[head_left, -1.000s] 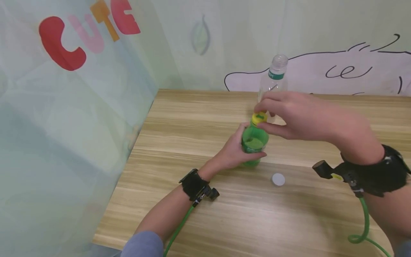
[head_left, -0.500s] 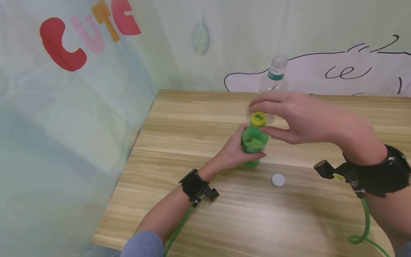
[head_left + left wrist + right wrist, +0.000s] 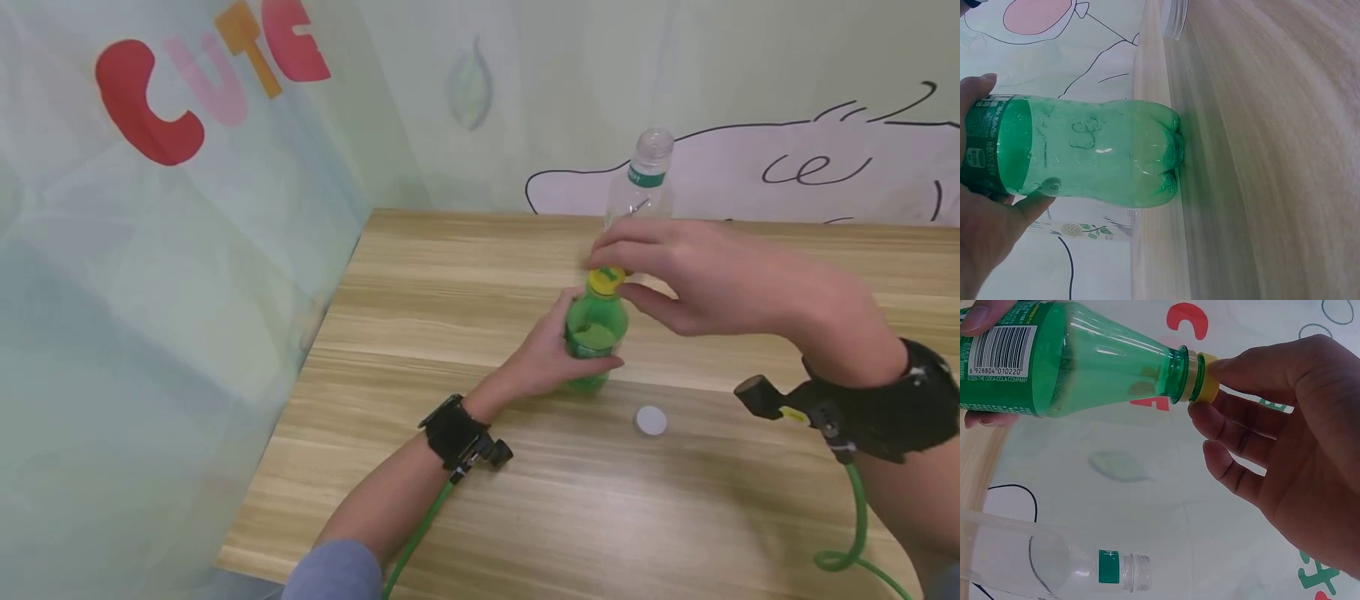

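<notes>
A green plastic soda bottle (image 3: pixel 597 325) stands upright on the table, some liquid inside. My left hand (image 3: pixel 546 350) grips it around the labelled middle; the left wrist view shows the bottle's base (image 3: pixel 1160 153) on the wood. On the bottle's neck sits a yellow cap (image 3: pixel 1209 379), with a narrow gap below it. Thumb and fingers of my right hand (image 3: pixel 720 275) pinch this cap from its sides. Behind that hand is a clear, capless bottle (image 3: pixel 648 171) with a green band, its lower part partly hidden.
A white cap (image 3: pixel 650 420) lies on the wooden table (image 3: pixel 420 275), to the right of and nearer than the green bottle. A wall covering with coloured letters (image 3: pixel 150 108) and line drawings rises behind and to the left. Green cables (image 3: pixel 855 517) trail from both wrist cameras.
Half a second ago my right fingers were spread loose around the yellow cap; now they have closed in on it again. The left hand and the green bottle stay in place.
</notes>
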Demonstrator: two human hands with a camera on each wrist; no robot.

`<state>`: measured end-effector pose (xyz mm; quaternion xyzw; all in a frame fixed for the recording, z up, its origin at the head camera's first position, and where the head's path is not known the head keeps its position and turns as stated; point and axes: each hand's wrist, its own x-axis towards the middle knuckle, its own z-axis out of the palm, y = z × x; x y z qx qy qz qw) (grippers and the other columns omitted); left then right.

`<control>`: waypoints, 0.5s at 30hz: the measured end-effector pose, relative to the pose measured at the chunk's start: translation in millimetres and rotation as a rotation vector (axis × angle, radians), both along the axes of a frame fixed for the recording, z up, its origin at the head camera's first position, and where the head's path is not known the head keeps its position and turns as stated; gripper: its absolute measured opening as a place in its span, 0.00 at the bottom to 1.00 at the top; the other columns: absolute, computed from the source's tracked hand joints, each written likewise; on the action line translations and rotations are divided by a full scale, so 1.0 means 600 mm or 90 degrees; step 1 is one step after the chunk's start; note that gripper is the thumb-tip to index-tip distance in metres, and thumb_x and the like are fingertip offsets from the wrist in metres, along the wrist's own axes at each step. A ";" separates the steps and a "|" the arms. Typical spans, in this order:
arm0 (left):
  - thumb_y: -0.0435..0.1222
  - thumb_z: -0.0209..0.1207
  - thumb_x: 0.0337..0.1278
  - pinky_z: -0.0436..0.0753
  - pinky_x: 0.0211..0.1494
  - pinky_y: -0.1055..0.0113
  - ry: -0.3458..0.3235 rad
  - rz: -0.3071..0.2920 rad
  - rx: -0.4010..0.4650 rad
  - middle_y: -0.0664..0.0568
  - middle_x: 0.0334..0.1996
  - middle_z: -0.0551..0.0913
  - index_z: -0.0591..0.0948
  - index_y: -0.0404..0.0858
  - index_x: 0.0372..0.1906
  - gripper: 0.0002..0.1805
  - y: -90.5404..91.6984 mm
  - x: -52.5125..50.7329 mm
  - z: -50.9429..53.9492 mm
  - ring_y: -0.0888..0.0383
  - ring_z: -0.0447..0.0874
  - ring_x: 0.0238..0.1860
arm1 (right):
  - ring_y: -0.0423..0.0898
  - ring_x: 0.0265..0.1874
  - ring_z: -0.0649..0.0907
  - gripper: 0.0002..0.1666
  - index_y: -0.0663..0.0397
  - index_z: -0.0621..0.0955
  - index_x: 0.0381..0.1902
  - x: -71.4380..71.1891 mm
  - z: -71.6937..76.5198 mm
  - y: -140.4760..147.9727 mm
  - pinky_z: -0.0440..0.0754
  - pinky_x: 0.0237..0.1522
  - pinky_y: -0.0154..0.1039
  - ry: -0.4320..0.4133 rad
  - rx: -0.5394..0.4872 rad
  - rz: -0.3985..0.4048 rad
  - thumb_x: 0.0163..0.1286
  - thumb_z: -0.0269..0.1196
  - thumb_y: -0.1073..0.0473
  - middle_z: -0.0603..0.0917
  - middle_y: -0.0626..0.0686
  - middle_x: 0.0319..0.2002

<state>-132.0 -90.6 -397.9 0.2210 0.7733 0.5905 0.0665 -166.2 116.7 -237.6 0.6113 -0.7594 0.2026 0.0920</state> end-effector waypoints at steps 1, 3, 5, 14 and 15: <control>0.31 0.74 0.55 0.78 0.65 0.67 0.000 -0.002 0.001 0.46 0.59 0.79 0.61 0.41 0.71 0.43 0.000 0.000 0.001 0.56 0.78 0.57 | 0.47 0.45 0.86 0.25 0.58 0.84 0.53 0.000 0.000 0.000 0.88 0.43 0.46 0.000 0.000 -0.003 0.57 0.74 0.74 0.84 0.52 0.51; 0.31 0.74 0.55 0.78 0.65 0.66 -0.001 -0.006 0.001 0.46 0.59 0.78 0.61 0.41 0.71 0.43 0.000 0.000 0.002 0.55 0.78 0.58 | 0.46 0.42 0.86 0.24 0.59 0.85 0.52 0.000 -0.001 -0.002 0.88 0.41 0.45 0.003 -0.002 -0.008 0.57 0.74 0.73 0.84 0.52 0.50; 0.31 0.74 0.55 0.78 0.65 0.66 -0.002 -0.009 0.002 0.46 0.59 0.78 0.61 0.40 0.71 0.43 0.000 -0.001 0.002 0.54 0.78 0.58 | 0.44 0.40 0.85 0.21 0.59 0.85 0.50 0.000 -0.001 -0.003 0.87 0.39 0.43 0.005 -0.006 -0.014 0.58 0.74 0.71 0.84 0.50 0.48; 0.32 0.74 0.55 0.80 0.64 0.66 -0.011 -0.008 0.001 0.46 0.59 0.79 0.61 0.41 0.72 0.43 0.000 -0.002 0.001 0.56 0.79 0.57 | 0.43 0.34 0.83 0.18 0.59 0.83 0.48 -0.001 -0.003 -0.010 0.85 0.33 0.42 0.004 0.013 -0.065 0.61 0.74 0.65 0.82 0.49 0.41; 0.32 0.74 0.55 0.80 0.64 0.67 -0.012 -0.007 0.000 0.46 0.59 0.79 0.61 0.41 0.72 0.43 0.000 -0.002 0.001 0.56 0.79 0.57 | 0.44 0.34 0.83 0.19 0.59 0.82 0.49 -0.001 -0.003 -0.010 0.85 0.34 0.43 0.001 0.019 -0.069 0.61 0.74 0.64 0.81 0.49 0.42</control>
